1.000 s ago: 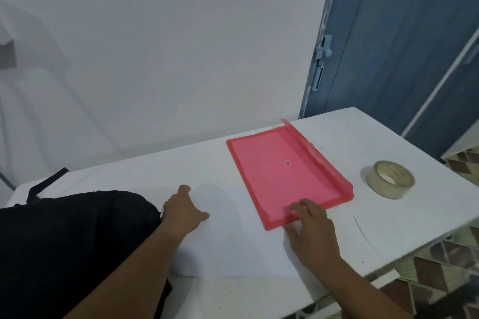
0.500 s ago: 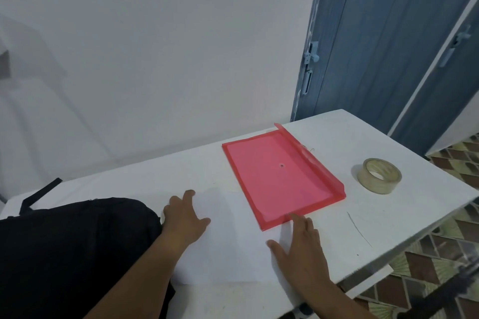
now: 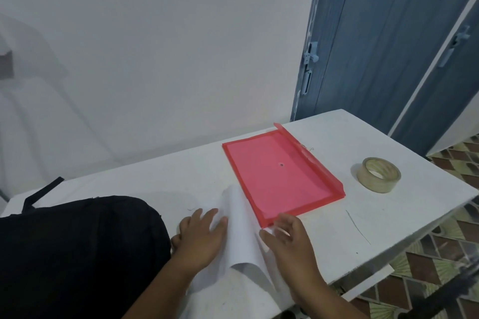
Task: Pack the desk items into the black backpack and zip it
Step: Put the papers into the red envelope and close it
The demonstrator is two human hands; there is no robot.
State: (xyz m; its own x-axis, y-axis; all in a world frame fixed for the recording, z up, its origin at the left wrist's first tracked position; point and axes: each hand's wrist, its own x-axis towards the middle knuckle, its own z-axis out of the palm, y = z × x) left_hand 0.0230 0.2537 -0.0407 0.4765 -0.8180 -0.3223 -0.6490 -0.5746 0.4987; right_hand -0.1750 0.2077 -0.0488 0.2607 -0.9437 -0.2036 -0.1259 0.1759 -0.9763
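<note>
A white sheet of paper [image 3: 242, 225] lies on the white desk [image 3: 404, 217] near its front edge, bulging up into a raised fold between my hands. My left hand [image 3: 199, 235] lies flat on the sheet's left part, fingers straight. My right hand [image 3: 290, 243] sits just right of the fold with fingers spread and loosely bent, its thumb against the raised paper. The black backpack [image 3: 77, 254] lies at the left, touching my left wrist. A red translucent folder [image 3: 280, 176] lies flat beyond my right hand, its flap standing up. A roll of clear tape [image 3: 378, 175] stands at the right.
A black strap [image 3: 41, 189] of the backpack runs off the desk's back left. A white wall stands behind the desk and a blue door [image 3: 388, 46] at the back right. Patterned floor tiles [image 3: 440, 261] show past the desk's right and front edges.
My right hand slid back off the red folder and moved left towards my left hand. The flat white sheet has buckled up into a fold between them.
</note>
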